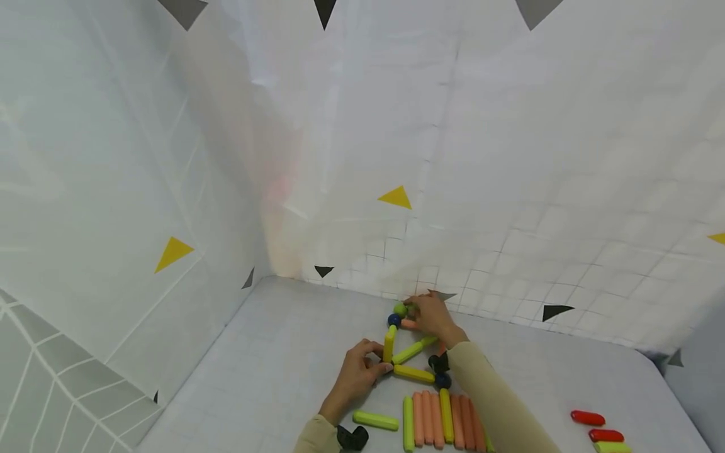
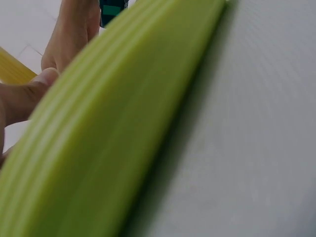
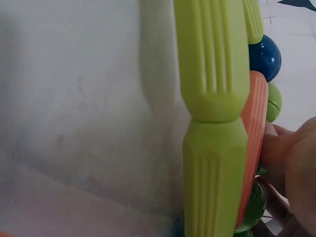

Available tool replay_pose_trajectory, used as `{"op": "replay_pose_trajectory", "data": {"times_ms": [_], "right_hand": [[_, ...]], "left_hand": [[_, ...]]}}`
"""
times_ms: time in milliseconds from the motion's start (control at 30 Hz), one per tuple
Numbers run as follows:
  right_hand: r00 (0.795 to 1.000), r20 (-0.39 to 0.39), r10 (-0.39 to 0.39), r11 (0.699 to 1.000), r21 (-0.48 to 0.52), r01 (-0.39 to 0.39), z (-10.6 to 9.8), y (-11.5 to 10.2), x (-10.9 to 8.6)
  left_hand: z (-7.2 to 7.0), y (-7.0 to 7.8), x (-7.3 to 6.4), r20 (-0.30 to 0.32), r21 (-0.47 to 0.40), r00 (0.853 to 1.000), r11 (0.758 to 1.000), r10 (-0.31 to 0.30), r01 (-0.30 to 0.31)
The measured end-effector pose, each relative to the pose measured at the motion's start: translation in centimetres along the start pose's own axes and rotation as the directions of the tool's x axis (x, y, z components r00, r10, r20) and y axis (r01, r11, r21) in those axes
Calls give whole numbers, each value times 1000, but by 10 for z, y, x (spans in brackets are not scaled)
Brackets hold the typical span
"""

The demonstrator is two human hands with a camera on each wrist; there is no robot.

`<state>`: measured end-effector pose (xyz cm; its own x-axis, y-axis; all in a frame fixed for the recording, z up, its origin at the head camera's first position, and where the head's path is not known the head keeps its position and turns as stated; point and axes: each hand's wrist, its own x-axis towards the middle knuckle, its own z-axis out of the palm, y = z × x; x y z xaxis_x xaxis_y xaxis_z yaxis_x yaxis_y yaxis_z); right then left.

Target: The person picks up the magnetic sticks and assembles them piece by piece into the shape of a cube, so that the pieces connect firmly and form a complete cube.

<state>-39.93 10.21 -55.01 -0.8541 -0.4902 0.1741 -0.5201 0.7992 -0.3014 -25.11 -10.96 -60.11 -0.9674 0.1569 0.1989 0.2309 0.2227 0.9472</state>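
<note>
A frame of plastic building rods and balls stands on the table in the head view. It has a raised yellow rod (image 1: pixel 389 344), a lower yellow rod (image 1: pixel 414 374), a light green rod (image 1: pixel 415 350) and an orange rod (image 3: pixel 255 123). My left hand (image 1: pixel 355 374) grips its lower left corner, thumb and fingers around the joint. At the top, my right hand (image 1: pixel 433 314) pinches the far end beside a green ball (image 1: pixel 400 309) and a blue ball (image 1: pixel 394 320); its fingers hide part of that joint. A dark blue ball (image 1: pixel 443 380) sits at the lower right corner.
In front of the frame lies a row of orange rods (image 1: pixel 427 418), with yellow and green ones among them. A loose light green rod (image 1: pixel 376 420) and a dark piece (image 1: pixel 352 438) are near the left sleeve. Red rods (image 1: pixel 588 418) lie right. A white sheet wall (image 1: pixel 351 157) stands behind.
</note>
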Motion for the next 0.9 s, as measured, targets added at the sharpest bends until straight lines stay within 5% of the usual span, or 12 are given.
{"op": "replay_pose_trajectory", "data": {"times_ms": [233, 467, 900], "right_hand": [[998, -27, 56, 992, 118, -52, 0, 7, -6], [986, -149, 77, 957, 289, -31, -16, 6, -10], [985, -128, 114, 801, 598, -15, -55, -26, -39]], "left_hand": [[3, -2, 2, 2, -12, 1000, 1000, 1, -1], [1, 1, 4, 3, -5, 1000, 1000, 1, -1], [0, 2, 4, 3, -4, 1000, 1000, -14, 14]]}}
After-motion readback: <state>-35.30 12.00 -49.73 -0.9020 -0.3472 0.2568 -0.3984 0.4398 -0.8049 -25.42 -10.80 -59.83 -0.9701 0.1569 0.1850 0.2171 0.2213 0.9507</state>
